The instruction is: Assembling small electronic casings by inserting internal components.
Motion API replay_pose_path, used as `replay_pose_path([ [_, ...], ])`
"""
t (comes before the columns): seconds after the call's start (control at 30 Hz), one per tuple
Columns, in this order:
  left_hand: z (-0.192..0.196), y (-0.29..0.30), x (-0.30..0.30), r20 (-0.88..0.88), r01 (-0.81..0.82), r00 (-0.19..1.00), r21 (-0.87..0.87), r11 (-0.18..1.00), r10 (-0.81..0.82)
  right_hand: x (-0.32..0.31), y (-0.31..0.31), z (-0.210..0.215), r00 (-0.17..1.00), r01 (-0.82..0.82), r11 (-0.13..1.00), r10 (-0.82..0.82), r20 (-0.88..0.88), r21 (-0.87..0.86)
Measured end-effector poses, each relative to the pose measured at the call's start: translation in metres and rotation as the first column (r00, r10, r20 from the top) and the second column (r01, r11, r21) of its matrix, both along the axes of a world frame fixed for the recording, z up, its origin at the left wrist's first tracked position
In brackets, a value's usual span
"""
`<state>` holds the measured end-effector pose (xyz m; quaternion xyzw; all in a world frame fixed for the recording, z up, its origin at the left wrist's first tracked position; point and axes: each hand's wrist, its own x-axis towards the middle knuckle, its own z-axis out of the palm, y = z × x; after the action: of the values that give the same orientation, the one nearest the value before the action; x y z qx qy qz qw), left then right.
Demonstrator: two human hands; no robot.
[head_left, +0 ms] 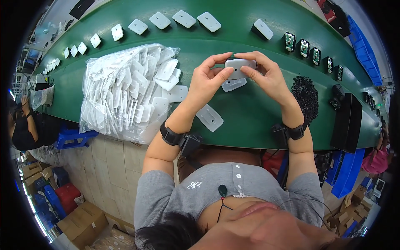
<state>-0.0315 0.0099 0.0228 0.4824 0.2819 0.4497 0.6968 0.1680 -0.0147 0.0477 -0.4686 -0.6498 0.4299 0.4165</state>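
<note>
Over the green table, my left hand (209,78) and my right hand (267,75) both grip a white plastic cover (240,63) by its ends. Fingers curl around the far edge while both thumbs press its near face. It is a rounded rectangle with a small dark hole; what lies behind it is hidden. Just below, another white cover (234,85) lies on the table with its ribbed side showing. A third loose cover (209,118) rests nearer to me, inside face up. Left of my left hand, a clear plastic bag (125,91) spills many white covers.
Along the far side runs a row of white-topped units (183,19). Black housings with green circuit boards (304,48) stand at the right. By my right forearm lies a heap of small black parts (305,98), with a black box (348,121) beyond. Other people sit at both sides.
</note>
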Motion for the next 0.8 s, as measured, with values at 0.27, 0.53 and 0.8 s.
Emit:
replay_pose_path([
  [0.27,-0.003,0.0,0.003,-0.018,-0.054,0.998,0.025,0.998,0.054,-0.002,-0.002,-0.003,1.0,-0.017,0.999,0.016,-0.011,-0.036],
  [0.53,-0.004,-0.001,0.004,-0.033,-0.03,0.999,0.053,0.998,0.032,-0.008,-0.006,-0.012,0.995,0.102,0.994,-0.101,0.022,-0.047],
  [0.8,-0.01,0.002,0.003,-0.052,-0.062,0.996,0.051,0.997,0.065,-0.01,-0.01,-0.009,0.988,0.075,0.985,-0.094,0.122,0.155],
])
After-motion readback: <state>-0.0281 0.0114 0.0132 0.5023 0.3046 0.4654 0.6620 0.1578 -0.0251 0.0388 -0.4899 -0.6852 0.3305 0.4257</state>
